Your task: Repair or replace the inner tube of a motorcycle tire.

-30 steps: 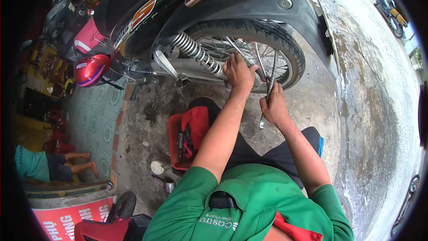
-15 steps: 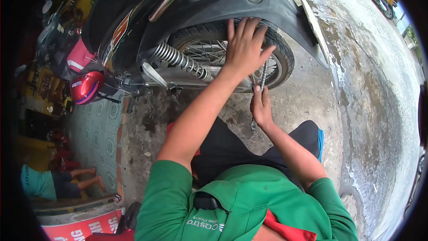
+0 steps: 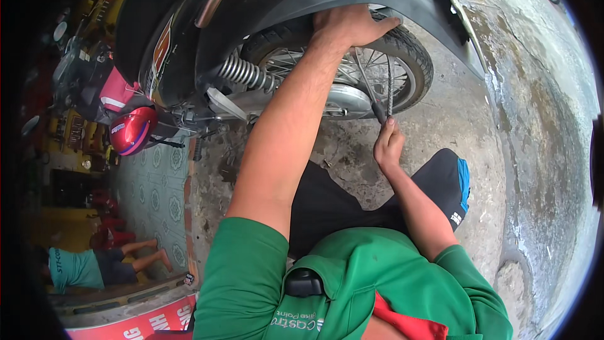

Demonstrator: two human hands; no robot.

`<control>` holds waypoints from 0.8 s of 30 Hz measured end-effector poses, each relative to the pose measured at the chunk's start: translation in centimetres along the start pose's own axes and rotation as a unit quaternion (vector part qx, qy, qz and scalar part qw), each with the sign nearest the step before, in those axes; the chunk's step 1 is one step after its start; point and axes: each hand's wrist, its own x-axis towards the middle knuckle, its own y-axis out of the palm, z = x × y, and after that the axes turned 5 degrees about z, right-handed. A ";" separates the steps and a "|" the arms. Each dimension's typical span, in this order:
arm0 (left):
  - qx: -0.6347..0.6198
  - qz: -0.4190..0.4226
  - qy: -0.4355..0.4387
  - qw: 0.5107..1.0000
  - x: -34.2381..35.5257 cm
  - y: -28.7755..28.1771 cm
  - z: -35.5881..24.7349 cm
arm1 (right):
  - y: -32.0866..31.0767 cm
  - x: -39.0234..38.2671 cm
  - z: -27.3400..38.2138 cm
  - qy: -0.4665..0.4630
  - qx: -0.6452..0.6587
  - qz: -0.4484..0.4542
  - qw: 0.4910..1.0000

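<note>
My left hand [image 3: 353,25] lies over the top of the motorbike's rear tire [image 3: 412,47], under the edge of the dark plastic fender. Its thumb is stretched out along the tire; the other fingers are mostly hidden. In front of the wheel, my right hand [image 3: 389,141] is closed around the near ends of two slim metal rods that look like tire levers. One lever [image 3: 390,85] is ribbed; the other lever [image 3: 379,112] has a dark grip. Both point up across the spokes towards the rim. Their far tips are hard to make out.
A coil-spring shock absorber [image 3: 245,72] and a pale swingarm [image 3: 343,102] flank the wheel. Further left hangs a red helmet [image 3: 133,131] by a pink cloth. A person [image 3: 104,267] in a teal shirt is at the lower left. Wet concrete [image 3: 535,151] stretches to the right.
My left hand has reached further in under the fender, hiding its fingers, which were spread in plain view. My right hand and the levers sit slightly more to the right; the view has shifted.
</note>
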 end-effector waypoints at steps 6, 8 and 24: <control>0.019 -0.127 0.030 0.991 -0.9 -0.3 3.8 | 1.2 4.5 -2.1 -0.166 -0.171 -0.042 0.970; 0.015 -0.135 0.035 0.990 -1.5 -0.8 4.6 | 0.3 5.3 -2.2 -0.201 -0.277 -0.058 0.938; -0.015 -0.173 0.009 0.985 -2.5 -1.8 6.8 | -4.7 9.2 -1.1 -0.285 -0.387 -0.025 0.877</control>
